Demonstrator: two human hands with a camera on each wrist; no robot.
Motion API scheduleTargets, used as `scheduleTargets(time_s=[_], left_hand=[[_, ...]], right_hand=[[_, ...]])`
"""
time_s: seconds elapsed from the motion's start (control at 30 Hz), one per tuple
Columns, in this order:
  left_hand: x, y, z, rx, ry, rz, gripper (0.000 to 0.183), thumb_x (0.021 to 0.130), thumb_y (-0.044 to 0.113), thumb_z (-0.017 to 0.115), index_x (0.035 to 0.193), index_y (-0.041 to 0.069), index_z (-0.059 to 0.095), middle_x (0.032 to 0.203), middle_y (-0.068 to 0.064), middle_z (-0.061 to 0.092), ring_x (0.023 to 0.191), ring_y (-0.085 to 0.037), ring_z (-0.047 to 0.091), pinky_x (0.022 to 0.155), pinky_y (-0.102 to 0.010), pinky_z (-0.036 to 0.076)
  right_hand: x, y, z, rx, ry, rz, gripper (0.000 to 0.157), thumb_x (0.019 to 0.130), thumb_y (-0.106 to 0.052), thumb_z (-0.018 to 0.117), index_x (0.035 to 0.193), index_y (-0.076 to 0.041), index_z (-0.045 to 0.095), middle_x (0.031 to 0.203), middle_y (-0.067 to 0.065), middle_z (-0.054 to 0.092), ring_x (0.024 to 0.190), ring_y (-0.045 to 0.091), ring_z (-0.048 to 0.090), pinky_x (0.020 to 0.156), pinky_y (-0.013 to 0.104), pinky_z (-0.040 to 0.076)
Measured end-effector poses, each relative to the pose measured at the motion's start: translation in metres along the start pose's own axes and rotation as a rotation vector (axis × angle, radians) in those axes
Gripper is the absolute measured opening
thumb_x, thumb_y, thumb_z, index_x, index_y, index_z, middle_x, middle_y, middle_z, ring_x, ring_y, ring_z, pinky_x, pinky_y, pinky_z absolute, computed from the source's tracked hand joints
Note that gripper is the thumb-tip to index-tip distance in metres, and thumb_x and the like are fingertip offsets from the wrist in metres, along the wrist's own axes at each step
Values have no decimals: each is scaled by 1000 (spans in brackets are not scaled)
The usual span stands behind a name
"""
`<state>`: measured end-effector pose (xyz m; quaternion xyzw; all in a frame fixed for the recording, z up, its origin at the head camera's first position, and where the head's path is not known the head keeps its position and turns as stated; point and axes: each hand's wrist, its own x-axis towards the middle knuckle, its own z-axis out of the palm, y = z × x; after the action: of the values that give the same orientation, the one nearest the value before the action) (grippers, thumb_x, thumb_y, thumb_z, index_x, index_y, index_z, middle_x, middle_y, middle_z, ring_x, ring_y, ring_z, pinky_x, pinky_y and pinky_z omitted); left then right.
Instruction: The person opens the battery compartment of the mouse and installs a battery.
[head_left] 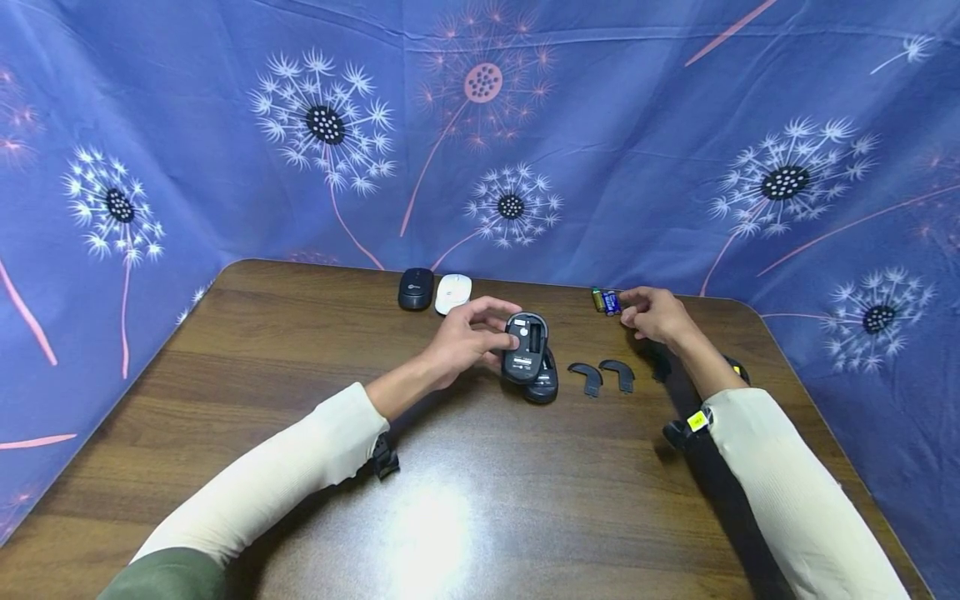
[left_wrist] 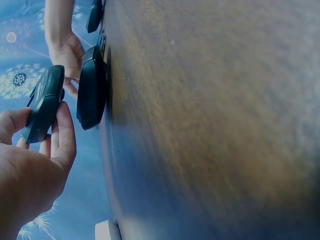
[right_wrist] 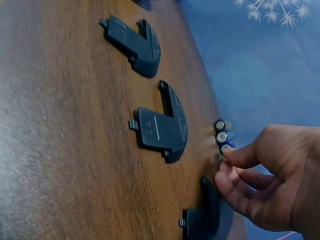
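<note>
My left hand (head_left: 467, 340) holds a black computer mouse (head_left: 525, 346) with its underside up and its battery compartment uncovered. Fingers and thumb grip it by its sides, clear of the table in the left wrist view. A second black mouse (head_left: 544, 385) lies underside up on the table, partly hidden by the held one. At the back right, my right hand (head_left: 656, 315) has thumb and index fingertips right at a blue battery (right_wrist: 228, 147); I cannot tell whether they pinch it. Beside it are another blue battery (right_wrist: 225, 136) and a green-and-gold battery (head_left: 597, 300).
Two black battery covers (head_left: 586, 377) (head_left: 618, 375) lie right of the mice. A third cover (right_wrist: 202, 220) sits under my right hand. A black mouse (head_left: 416, 288) and a white mouse (head_left: 453, 290) stand at the wooden table's (head_left: 300, 333) back edge, before a blue patterned cloth (head_left: 600, 125).
</note>
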<state>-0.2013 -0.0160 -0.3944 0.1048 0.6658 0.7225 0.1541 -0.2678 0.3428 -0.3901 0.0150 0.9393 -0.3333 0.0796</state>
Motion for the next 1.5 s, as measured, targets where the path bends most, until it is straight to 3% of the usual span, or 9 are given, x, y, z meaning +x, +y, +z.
scheduleTargets(time_s=[0.23,0.47,0.67,0.93,1.1,1.27,1.5], left_hand=[[-1,1,0,2,6,1,56,91,-8,83,144,8,72,118,-11,69,94,-15,72,73,-36,73],[-1,1,1,-2,3,-8,56,90,-9,84,143,8,73,117,-11,68,95,-16,71,75,-38,74],[-2,-2,1,2,4,-15,56,90,-9,84,142,8,73,117,-11,67,97,-16,70,76,-39,74],[-5,-5,1,-2,5,-26,55,92,-9,83,143,8,73,118,-11,68,96,-16,72,75,-37,74],[-6,-4,1,-15,0,-36,54,93,-8,83,143,9,73,120,-11,68,97,-17,72,74,-36,74],[-6,-2,3,-19,11,-32,56,92,-9,84,143,8,73,118,-10,67,97,-16,72,73,-36,74],[-7,0,2,-12,17,-37,56,92,-8,83,144,9,73,119,-10,67,100,-16,71,76,-39,74]], right_hand=[[8,3,-2,-41,-36,-25,59,110,0,66,165,7,45,115,23,65,94,25,67,69,23,60],[14,8,-5,-21,-95,7,65,115,-10,60,174,-1,34,135,28,60,101,26,61,75,25,56],[19,11,-7,-5,-157,-4,67,116,-10,60,176,-4,31,120,19,56,97,24,57,75,28,56],[21,8,-8,-71,-233,-23,70,118,-12,56,180,-13,23,105,11,50,92,24,52,76,33,52],[22,7,-7,-85,-243,-22,67,119,-11,54,180,-15,26,101,10,45,90,24,48,76,34,50],[20,5,-6,-94,-214,-40,61,118,-8,55,176,-12,34,118,23,55,100,28,56,78,31,54],[21,7,-6,-119,-170,-71,57,117,-10,57,171,-7,39,116,22,61,87,24,59,72,32,52]])
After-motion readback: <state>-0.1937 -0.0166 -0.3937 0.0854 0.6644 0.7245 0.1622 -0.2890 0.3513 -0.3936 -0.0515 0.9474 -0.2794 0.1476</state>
